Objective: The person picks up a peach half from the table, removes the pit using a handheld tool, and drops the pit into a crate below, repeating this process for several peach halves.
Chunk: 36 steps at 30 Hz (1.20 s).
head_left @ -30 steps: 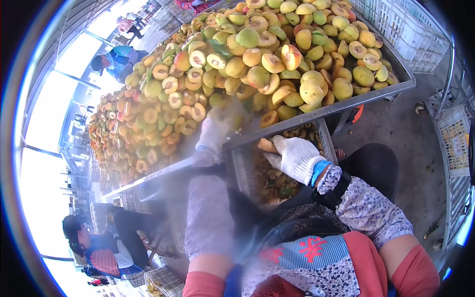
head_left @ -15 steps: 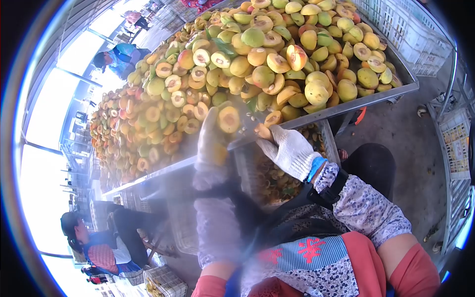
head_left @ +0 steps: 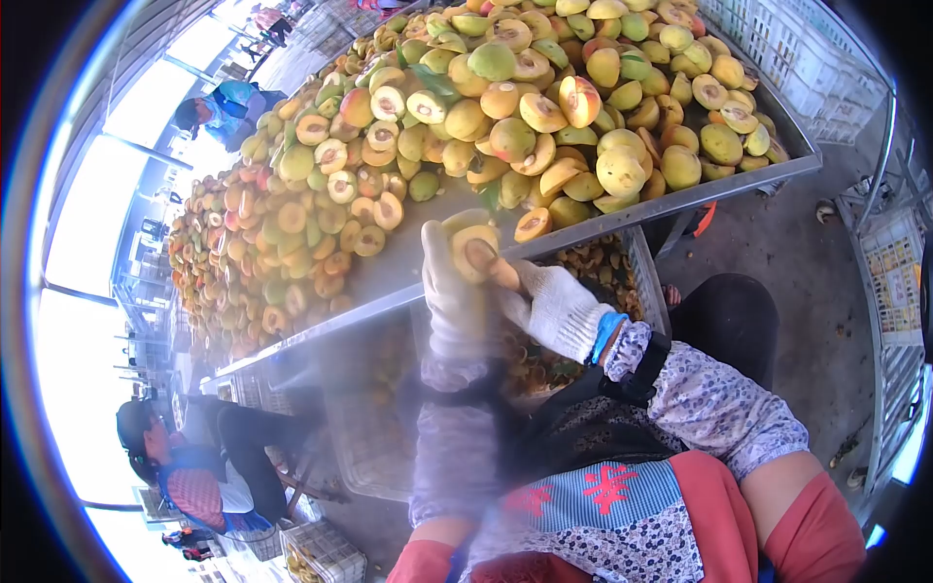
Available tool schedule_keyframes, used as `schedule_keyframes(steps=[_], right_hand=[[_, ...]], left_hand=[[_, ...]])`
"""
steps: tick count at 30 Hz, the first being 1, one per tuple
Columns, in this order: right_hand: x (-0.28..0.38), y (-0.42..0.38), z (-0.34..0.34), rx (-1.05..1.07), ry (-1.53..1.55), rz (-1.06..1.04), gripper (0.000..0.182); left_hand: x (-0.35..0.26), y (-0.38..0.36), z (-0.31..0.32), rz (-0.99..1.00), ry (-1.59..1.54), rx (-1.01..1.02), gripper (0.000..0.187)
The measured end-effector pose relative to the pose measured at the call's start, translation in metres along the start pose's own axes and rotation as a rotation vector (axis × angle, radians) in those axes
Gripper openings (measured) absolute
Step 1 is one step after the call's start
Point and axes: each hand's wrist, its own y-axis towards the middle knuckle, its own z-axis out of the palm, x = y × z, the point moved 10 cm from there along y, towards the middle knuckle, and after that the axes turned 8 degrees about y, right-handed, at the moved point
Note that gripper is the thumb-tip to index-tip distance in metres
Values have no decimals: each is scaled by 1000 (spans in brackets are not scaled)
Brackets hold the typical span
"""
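Note:
My left hand (head_left: 454, 291), in a pale glove, holds a halved yellow fruit (head_left: 475, 253) with its cut face and brown pit area showing. My right hand (head_left: 559, 309), in a white knit glove, is closed on a small tan-orange tool or handle (head_left: 504, 275) whose tip meets the cut face. Both hands are over the near metal edge of the table (head_left: 641, 210). Behind them lies a large heap of halved fruit (head_left: 491, 92), and one half (head_left: 533, 224) rests by the rim near my right hand.
Below the rim is a crate (head_left: 649, 282) holding fruit pieces. White crates (head_left: 792, 63) are stacked at the upper right. A seated person (head_left: 199, 481) is at the lower left beside a crate (head_left: 326, 552); another person (head_left: 222, 112) is behind the heap.
My left hand has moved right and holds the half against what my right hand holds. Several halves near my left hand are gone from the table, baring its metal surface.

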Motion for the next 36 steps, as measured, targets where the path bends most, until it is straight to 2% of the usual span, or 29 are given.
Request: schedule_keyframes(steps=[2,3,5,7,9,11,12,13,15,16,18,19,21,22,24,26,27,28,29,30,32,33,35,36], right_hand=[[-5,-4,13,40,342,24,35],[-4,-6,15,38,342,24,35],[-6,-10,29,124,673,95,38],[-21,-10,37,165,654,157,38],[-19,-5,30,200,634,212,37],[-5,-3,3,181,309,146,37],[-5,-5,-4,183,188,211,37],[-7,-6,-4,183,188,216,37],[-6,-4,-7,152,-8,164,37],[-6,-5,-3,155,-8,163,37],[-15,-11,8,115,233,223,39],[-22,-14,18,114,233,226,39],[-24,-16,32,119,438,241,39],[-33,-20,40,169,525,341,41],[-32,-22,37,135,482,300,39],[-29,-22,29,101,440,260,37],[-22,-18,22,141,224,219,35],[-18,-16,17,179,10,176,34],[-22,-15,16,179,10,177,34],[-25,-14,17,193,3,166,33],[-23,-14,15,206,-9,152,32],[-17,-14,11,189,86,130,33],[-14,-14,12,172,181,107,35],[-17,-15,18,152,318,111,37]], left_hand=[[-14,-4,3,36,178,14,49],[-10,-3,4,36,178,15,49],[2,-2,-1,80,131,-63,49],[10,-2,-1,122,138,-69,50],[-9,0,-2,174,145,-72,52],[-20,-2,11,74,105,101,55],[-17,2,12,-28,-107,139,55],[-15,5,11,-32,-108,141,55],[24,-3,32,-505,-678,238,53],[32,-4,31,-534,-671,162,53],[31,-7,28,-500,-592,92,54],[30,-8,22,-468,-513,25,55],[28,-11,22,-501,-484,-10,54],[29,-12,20,-503,-479,-31,54],[27,-13,16,-508,-472,-53,54],[25,-13,19,-566,-395,49,56],[30,-12,14,-568,-397,47,56],[16,-1,13,-317,-145,184,56],[-3,1,19,-63,106,317,57],[-1,2,16,-65,105,316,57],[10,-2,25,-265,-123,421,56],[4,-6,28,-263,-125,421,56],[-10,-14,21,-288,-541,169,58],[8,-18,27,-518,-692,67,59]])
